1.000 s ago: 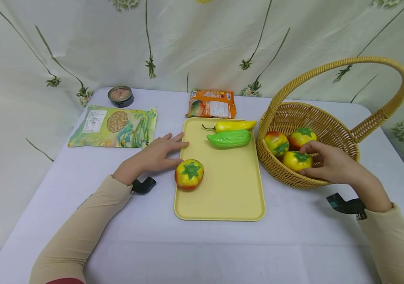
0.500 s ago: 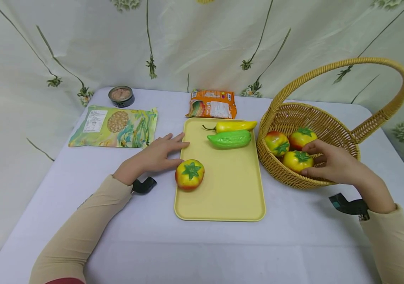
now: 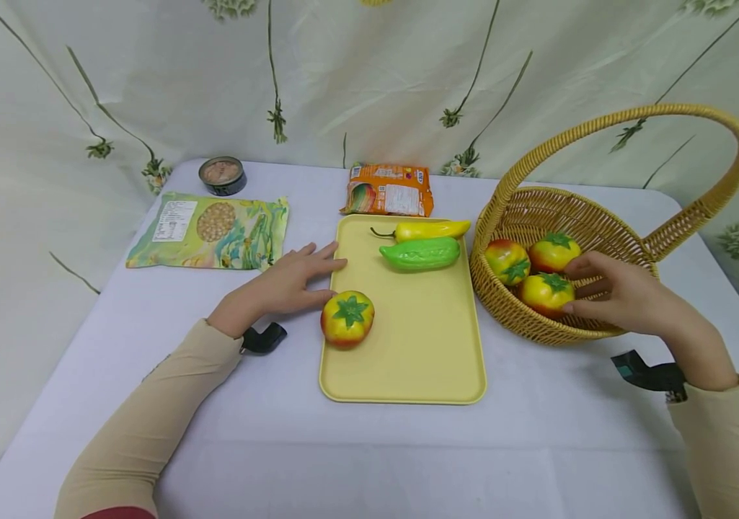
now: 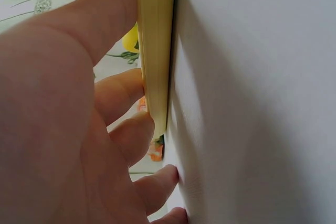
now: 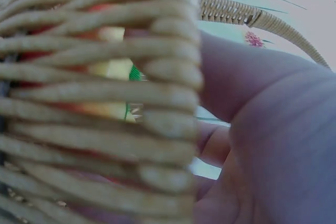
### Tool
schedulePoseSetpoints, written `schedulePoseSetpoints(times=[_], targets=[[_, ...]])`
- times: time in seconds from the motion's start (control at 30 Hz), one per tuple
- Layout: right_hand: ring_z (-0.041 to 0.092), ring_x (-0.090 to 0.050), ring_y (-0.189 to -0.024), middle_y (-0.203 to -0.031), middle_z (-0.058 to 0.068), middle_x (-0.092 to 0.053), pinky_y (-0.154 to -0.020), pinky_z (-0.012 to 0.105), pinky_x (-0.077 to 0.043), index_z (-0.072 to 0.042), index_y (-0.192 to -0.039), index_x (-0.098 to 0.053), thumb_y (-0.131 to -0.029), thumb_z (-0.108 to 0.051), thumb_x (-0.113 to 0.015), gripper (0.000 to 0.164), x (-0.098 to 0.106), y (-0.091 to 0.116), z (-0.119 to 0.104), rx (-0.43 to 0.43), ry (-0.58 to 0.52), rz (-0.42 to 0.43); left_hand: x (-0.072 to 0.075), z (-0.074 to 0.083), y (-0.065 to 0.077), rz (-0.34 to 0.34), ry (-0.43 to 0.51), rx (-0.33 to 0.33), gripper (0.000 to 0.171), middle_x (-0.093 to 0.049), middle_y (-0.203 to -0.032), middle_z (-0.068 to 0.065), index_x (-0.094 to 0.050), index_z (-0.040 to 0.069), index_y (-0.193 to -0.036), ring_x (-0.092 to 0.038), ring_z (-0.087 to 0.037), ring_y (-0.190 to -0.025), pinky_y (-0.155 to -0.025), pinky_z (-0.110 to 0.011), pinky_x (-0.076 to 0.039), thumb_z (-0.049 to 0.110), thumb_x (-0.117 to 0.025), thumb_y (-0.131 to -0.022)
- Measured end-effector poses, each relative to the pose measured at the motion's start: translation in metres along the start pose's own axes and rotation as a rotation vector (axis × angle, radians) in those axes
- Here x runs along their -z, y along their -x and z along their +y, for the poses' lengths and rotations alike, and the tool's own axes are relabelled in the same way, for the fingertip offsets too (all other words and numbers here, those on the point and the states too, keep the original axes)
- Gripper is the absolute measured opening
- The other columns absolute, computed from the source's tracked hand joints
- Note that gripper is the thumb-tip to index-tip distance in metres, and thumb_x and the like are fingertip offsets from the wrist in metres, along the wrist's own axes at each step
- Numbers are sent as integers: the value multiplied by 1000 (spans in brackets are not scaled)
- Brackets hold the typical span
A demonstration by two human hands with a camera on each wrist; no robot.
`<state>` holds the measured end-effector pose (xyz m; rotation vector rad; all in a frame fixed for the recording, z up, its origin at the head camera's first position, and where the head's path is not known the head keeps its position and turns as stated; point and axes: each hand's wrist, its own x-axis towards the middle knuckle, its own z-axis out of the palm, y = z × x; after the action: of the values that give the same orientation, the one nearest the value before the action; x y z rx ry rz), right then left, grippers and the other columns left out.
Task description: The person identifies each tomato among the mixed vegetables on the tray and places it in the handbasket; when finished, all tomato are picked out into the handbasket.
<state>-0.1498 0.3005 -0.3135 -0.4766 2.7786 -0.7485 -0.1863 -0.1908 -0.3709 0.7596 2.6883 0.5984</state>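
Note:
My left hand [image 3: 285, 282] rests with spread fingers at the left edge of the yellow tray [image 3: 408, 360]; in the left wrist view its fingertips [image 4: 149, 129] touch the rim. Beside that thumb, a yellow-red toy persimmon [image 3: 347, 318] sits on the tray. My right hand [image 3: 635, 299] reaches over the front rim of the wicker basket [image 3: 531, 328], fingers loosely bent at the right side of the front toy persimmon [image 3: 546, 294]. Two more persimmons, left [image 3: 507, 261] and rear [image 3: 554, 252], lie in the basket. Basket weave hides much of the right fingers in the right wrist view.
A yellow pepper [image 3: 430, 229] and a green pepper [image 3: 419, 254] lie at the tray's far end. Behind it is an orange snack packet [image 3: 388, 190]. A green bag [image 3: 210, 232] and a tin can [image 3: 222, 176] stand back left. The basket handle [image 3: 629, 115] arches high.
My right hand has drawn back a little to the right, its fingertips sliding off the front persimmon's top. That persimmon has shifted slightly right. The left hand has kept its place.

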Motion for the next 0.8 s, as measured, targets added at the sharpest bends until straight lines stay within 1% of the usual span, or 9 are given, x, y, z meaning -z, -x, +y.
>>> schedulePoseSetpoints(times=[0.1,0.33,0.53,0.8], targets=[[51,-66,-113,-129,28,-61,-83,49,-62,1,-127,-55,-88,-17,-81,50,3,1,1,-21,1,7,0,0,0,2,-1,-5,60,-24,-168,-19,-49,10,-152,-17,-58,-152,-119,-76,-14,28,-65,-98],[51,-67,-111,-129,28,-61,-84,52,-61,0,-129,-55,-89,-18,-80,51,8,4,4,-37,3,26,0,-1,0,5,-4,-7,59,-24,-168,-19,-49,10,-152,-17,-58,-152,-118,-76,-14,27,-65,-98],[51,-67,-110,-129,29,-60,-80,49,-62,1,-130,-54,-89,-16,-80,52,11,5,5,-42,5,42,0,-1,-1,4,0,-6,59,-23,-169,-18,-49,10,-152,-16,-58,-152,-119,-76,-13,27,-65,-98],[53,-65,-112,-131,30,-59,-79,48,-62,2,-133,-53,-89,-14,-79,53,13,7,2,-38,6,48,0,-1,0,-1,9,5,60,-23,-169,-17,-49,11,-152,-16,-57,-152,-120,-75,-14,29,-65,-97]])
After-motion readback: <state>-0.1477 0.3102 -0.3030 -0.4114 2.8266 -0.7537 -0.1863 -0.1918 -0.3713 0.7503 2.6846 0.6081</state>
